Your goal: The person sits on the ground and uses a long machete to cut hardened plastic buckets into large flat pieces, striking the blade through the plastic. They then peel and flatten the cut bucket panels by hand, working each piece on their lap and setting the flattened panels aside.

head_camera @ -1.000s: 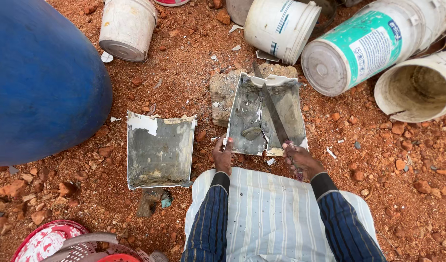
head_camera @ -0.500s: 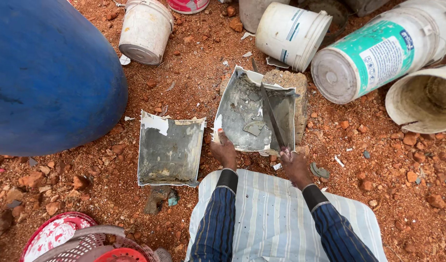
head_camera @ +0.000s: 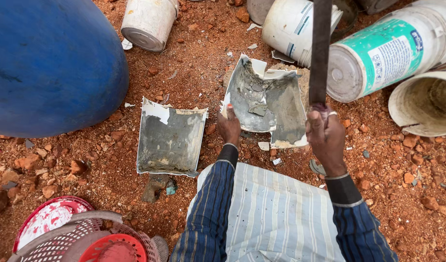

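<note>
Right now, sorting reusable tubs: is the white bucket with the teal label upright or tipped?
Tipped. The white bucket with the teal label lies on its side on the red gravel ground, base facing the camera.

Red, stony ground (head_camera: pixel 194 63) is stretching out everywhere under flat daylight, strewn with pebbles and white chips. A big blue drum (head_camera: pixel 48 63) is filling the upper left. Several dirty white buckets (head_camera: pixel 148 22) are lying tipped along the top edge. A red and grey basket (head_camera: pixel 94 237) is sitting in the lower left corner.
</note>
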A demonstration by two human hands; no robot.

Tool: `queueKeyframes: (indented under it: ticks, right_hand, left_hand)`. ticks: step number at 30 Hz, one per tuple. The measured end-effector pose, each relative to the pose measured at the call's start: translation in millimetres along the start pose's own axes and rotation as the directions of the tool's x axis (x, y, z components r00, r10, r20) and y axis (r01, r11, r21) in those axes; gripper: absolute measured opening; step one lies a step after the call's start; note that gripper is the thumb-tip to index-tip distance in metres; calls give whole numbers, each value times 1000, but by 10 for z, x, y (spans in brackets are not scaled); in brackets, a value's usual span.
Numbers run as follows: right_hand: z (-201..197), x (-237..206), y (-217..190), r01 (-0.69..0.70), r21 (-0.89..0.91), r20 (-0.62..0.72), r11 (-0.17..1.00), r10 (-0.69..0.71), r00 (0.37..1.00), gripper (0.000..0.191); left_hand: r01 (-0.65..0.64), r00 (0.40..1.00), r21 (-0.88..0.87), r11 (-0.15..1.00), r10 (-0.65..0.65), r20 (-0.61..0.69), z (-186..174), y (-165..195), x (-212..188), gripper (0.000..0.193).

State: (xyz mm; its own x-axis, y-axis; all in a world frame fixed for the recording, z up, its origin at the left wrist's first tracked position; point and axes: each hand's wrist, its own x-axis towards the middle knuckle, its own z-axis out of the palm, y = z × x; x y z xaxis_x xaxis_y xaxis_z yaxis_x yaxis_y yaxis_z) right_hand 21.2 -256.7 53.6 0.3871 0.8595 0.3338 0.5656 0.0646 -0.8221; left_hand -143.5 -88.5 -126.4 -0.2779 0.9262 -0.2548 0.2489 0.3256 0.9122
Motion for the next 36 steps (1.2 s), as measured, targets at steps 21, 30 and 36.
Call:
queueKeyframes:
  ticks: [21, 30, 36]
  right_hand:
    - [659, -743, 1172, -893, 266, 409, 363, 796, 445, 13]
    - [279, -522, 394, -370, -212, 90, 904, 395, 914, 48]
    - [291, -135, 346, 411, 321, -404, 853, -269, 874, 38]
  left_hand:
    - [299, 953, -470, 830, -240, 183, -218, -219, 21, 64]
    - [500, 866, -418, 759, -447, 224, -235, -166, 102, 72]
    - [403, 915, -330, 854, -372, 155, -191, -222, 148, 60]
